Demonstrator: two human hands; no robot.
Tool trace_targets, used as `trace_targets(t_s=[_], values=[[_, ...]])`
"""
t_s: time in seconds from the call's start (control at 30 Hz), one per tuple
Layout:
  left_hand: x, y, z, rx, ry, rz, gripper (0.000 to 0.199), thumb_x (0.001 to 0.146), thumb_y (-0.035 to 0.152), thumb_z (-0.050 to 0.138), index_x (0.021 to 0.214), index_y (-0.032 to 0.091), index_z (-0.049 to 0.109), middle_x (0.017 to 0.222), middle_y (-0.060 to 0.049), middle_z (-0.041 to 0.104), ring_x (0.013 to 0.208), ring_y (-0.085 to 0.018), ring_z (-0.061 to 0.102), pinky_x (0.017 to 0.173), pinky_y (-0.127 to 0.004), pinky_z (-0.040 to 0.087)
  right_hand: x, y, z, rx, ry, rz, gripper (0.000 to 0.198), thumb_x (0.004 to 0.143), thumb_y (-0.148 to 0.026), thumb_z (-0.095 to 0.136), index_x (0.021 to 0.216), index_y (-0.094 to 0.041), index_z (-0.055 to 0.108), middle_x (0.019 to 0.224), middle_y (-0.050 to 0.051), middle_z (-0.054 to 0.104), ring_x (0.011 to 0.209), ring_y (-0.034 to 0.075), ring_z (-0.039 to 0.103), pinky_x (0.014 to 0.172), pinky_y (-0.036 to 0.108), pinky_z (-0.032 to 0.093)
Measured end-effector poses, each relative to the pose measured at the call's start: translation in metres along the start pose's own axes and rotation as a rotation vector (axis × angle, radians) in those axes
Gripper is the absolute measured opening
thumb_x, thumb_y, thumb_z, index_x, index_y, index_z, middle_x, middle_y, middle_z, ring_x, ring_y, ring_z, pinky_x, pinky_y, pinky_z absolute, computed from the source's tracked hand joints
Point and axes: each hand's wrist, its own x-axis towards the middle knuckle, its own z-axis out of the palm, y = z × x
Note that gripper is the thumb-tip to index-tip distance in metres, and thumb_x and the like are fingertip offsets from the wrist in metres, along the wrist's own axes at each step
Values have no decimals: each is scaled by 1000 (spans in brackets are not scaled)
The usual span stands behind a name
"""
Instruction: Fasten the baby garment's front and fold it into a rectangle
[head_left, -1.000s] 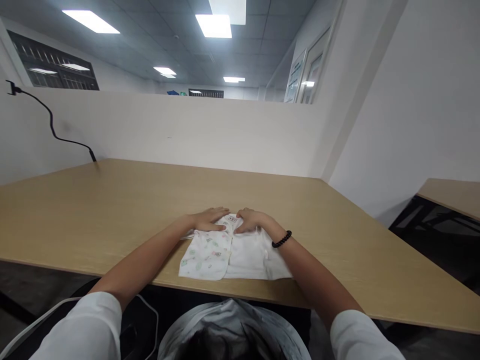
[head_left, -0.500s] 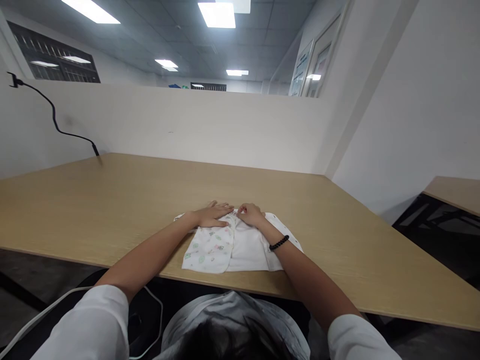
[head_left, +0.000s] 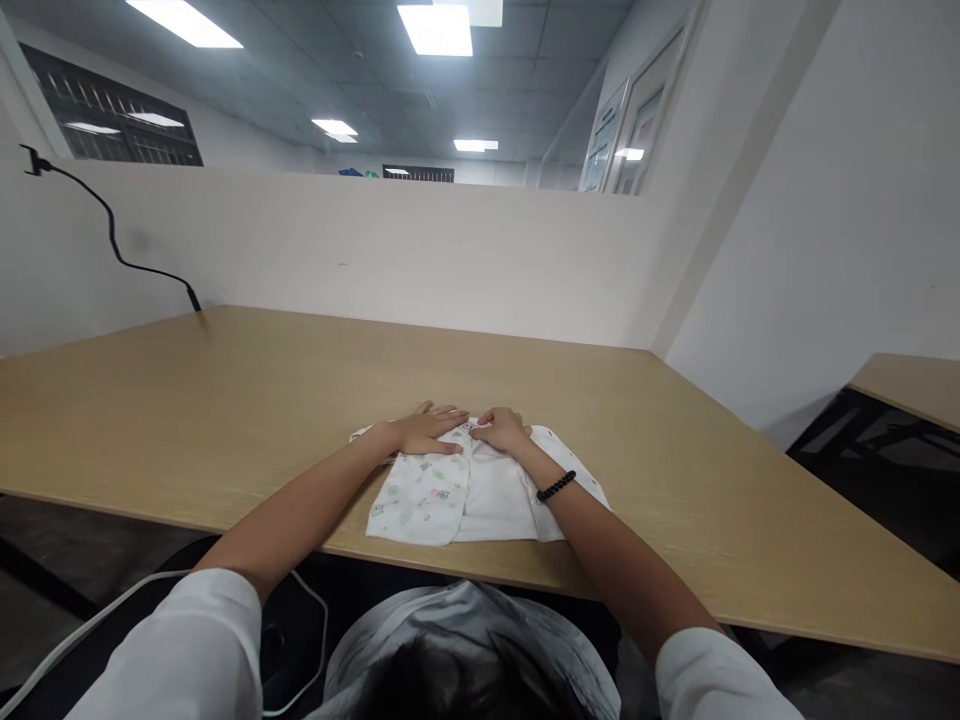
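Note:
A small white baby shirt (head_left: pixel 420 500) with green and pink prints lies at the table's near edge. Its printed left front panel is spread flat, and to the right its plain white inside (head_left: pixel 495 500) shows. My left hand (head_left: pixel 427 432) rests flat on the upper left part, fingers stretched toward the collar. At the collar, my right hand (head_left: pixel 501 428) has its fingers curled in a pinch on the fabric edge; the fingertips are partly hidden. A black beaded bracelet (head_left: pixel 556 487) circles my right wrist.
The wooden table (head_left: pixel 300 380) reaches back to a low white partition (head_left: pixel 420 250). A black gooseneck holder (head_left: pixel 112 230) stands at the back left. Beyond the right edge is another table (head_left: pixel 911 390). A white cable (head_left: pixel 322 640) hangs below the near edge.
My right hand's fingers have shifted slightly and closed down at the collar. My left hand and the shirt stay nearly in place.

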Motion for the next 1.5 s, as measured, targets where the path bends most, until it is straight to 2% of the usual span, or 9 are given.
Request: trace_targets(t_s=[0.23,0.43,0.57,0.67,0.83,1.07,1.3,1.5], values=[[0,-1,1,-23,17,-4,78,92,68,35,155,24,17,160,-11,18,148,-32,10,114,-57,-4,-1,-5,-7,32,-101,62,23,71,-40,76,89,-27,73,110,5,70,116,29,56,95,41,38],[0,-3,2,-27,20,3,79,91,69,35,155,25,18,160,-11,19,148,-32,10,114,-57,-5,0,-2,-4,62,-48,50,27,70,-36,77,96,-28,72,111,3,69,115,26,56,98,42,36],[1,-4,2,-32,18,5,80,91,70,36,155,24,19,160,-12,19,148,-33,10,114,-58,-3,-1,-1,-3,104,-48,48,26,69,-33,77,95,-28,73,104,1,71,114,26,57,99,42,34],[1,-4,2,-29,20,0,80,91,70,35,155,24,19,160,-12,19,147,-33,10,114,-58,-3,-2,-3,-4,114,-69,39,20,70,-37,75,89,-29,75,97,1,73,112,26,58,98,41,34],[1,-4,2,-29,10,-4,79,91,70,35,155,26,18,161,-10,18,148,-32,10,114,-58,-4,-1,-4,-2,96,-49,74,23,74,-47,70,82,-26,75,95,3,73,111,28,57,97,41,34],[1,-5,2,-43,18,3,82,90,72,35,155,24,18,161,-11,18,148,-33,10,114,-58,-5,5,0,6,64,0,36,18,81,-39,61,80,-25,72,93,3,72,104,25,60,90,38,38],[2,-7,4,-37,3,-22,85,89,73,35,156,25,13,161,-11,15,148,-32,7,113,-59,-7,6,0,6,104,16,-13,19,83,-39,58,90,-26,69,98,0,71,101,22,59,89,36,37],[1,-6,2,-29,-26,-55,89,87,75,35,156,24,12,161,-11,11,148,-34,5,113,-59,-5,16,7,6,214,9,-93,21,83,-34,56,95,-20,67,88,1,69,80,15,59,72,24,41]])
